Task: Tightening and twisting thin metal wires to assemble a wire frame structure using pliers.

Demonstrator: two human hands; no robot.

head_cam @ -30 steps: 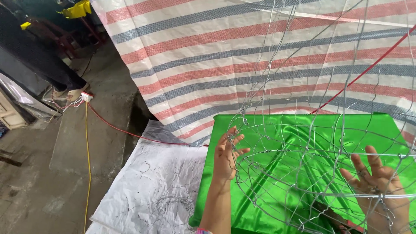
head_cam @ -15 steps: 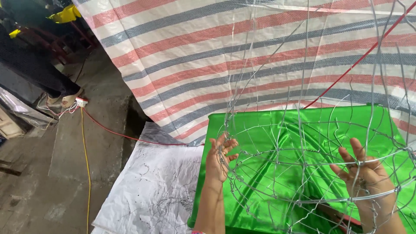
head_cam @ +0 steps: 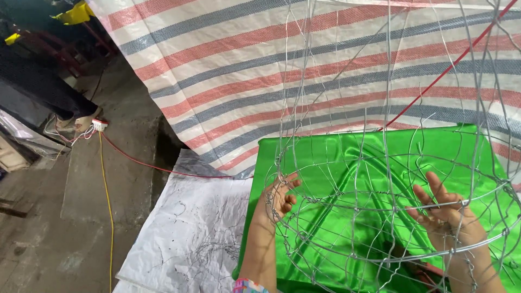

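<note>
— What's changed since a second ago?
— My view came nearer; my left hand [head_cam: 279, 198] curled its fingers onto the wire frame [head_cam: 391, 163] at nine o'clock, my right hand [head_cam: 448, 217] spread against it at three.
— Any packages or labels?
— None. The frame is over green satin cloth [head_cam: 347, 163]; a striped tarp [head_cam: 260, 59] at twelve.

Only one view is given; it is taken from a camera worn on the head; the scene is looked at from above, down and forward. The left hand [head_cam: 279, 199] and the right hand [head_cam: 448, 217] are seen very near, low in the picture, at a wire frame [head_cam: 380, 179] that fills the right side; a green sheet [head_cam: 347, 157] is seen just behind; a striped tarp [head_cam: 244, 59] and the floor [head_cam: 49, 217] are seen farther off.
</note>
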